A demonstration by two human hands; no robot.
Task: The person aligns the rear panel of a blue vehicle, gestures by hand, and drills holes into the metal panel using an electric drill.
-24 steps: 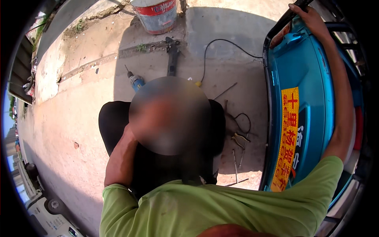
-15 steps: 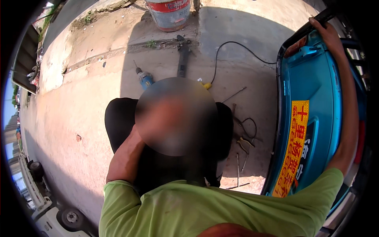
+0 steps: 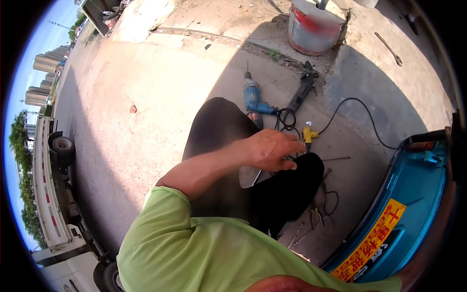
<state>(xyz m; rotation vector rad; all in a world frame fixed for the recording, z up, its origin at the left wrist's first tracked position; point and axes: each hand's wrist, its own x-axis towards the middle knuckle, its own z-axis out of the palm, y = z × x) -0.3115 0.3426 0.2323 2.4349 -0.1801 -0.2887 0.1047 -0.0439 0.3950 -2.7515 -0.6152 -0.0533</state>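
My left hand [image 3: 273, 150] is over my bent legs, back upward, with its fingers loosely bent and the thumb apart from them. Nothing shows in its grasp. Just beyond its fingertips is a yellow plug connector [image 3: 309, 134] on a black cable. A blue power drill [image 3: 254, 97] lies past my knee, its bit pointing away. Beside the drill lies a dark angle grinder [image 3: 300, 95]. Below the hand a thin metal rod [image 3: 257, 178] shows between my legs. My right forearm runs dimly along the teal vehicle panel [image 3: 411, 187]; its hand cannot be made out at the dark rim.
A paint-stained bucket [image 3: 314, 29] stands at the far side. A wrench [image 3: 389, 49] lies to its right. Pliers [image 3: 316, 217] and thin rods are on the ground right of my leg. A black cable [image 3: 365, 109] curves toward the panel. A white truck [image 3: 51, 190] is parked left.
The view has swung right-to-left across the scene, so the panel sits lower right. My left hand has moved rightward over my legs toward the yellow connector. The right hand has left clear sight.
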